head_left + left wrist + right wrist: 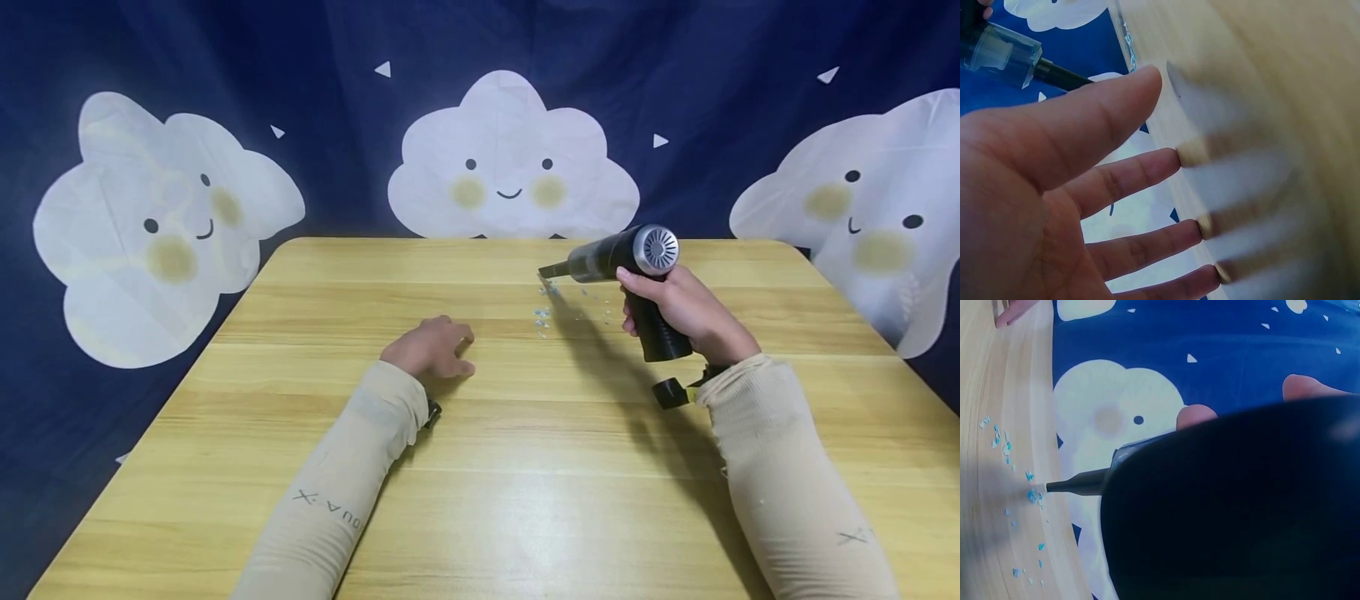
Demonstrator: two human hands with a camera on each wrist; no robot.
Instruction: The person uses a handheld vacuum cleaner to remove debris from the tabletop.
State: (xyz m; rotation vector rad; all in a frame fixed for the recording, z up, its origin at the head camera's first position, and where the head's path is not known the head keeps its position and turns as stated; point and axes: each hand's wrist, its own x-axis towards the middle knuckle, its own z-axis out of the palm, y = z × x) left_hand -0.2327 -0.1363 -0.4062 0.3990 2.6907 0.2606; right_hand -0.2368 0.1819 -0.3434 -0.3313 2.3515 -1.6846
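A black handheld vacuum (pixel 611 257) with a clear barrel and a narrow nozzle is gripped by its handle in my right hand (pixel 690 308). Its nozzle tip points down left at small blue paper scraps (pixel 542 313) scattered on the wooden table (pixel 487 467). In the right wrist view the nozzle (pixel 1082 482) ends close beside a cluster of scraps (pixel 1034 495); contact cannot be told. Left of the scraps, my left hand (pixel 431 348) rests on the table with nothing in it. Its fingertips (pixel 1169 157) touch the wood, fingers spread and thumb apart.
Behind the table's far edge hangs a dark blue cloth (pixel 330 50) printed with smiling white clouds (pixel 510 142) and small triangles. A black device on a strap (pixel 671 393) sits at my right wrist. The vacuum's shadow falls across the table.
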